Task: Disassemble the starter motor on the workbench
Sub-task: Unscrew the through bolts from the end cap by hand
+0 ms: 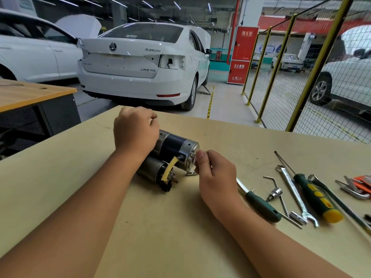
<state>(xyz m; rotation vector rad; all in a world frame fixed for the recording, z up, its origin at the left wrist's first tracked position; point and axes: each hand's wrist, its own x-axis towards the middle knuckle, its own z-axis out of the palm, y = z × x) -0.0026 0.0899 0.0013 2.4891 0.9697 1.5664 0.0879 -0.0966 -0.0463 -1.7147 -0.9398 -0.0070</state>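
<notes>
Right now the starter motor [176, 151] lies on the surface [140, 227] between both hands, its long axis running from the left hand [135, 131], clamped over the far end, toward the right hand [212, 167], whose fingers pinch something small at the near end cap.

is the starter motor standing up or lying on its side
Lying on its side: the starter motor rests lengthwise on the workbench, its silver end cap facing the right hand.
</notes>
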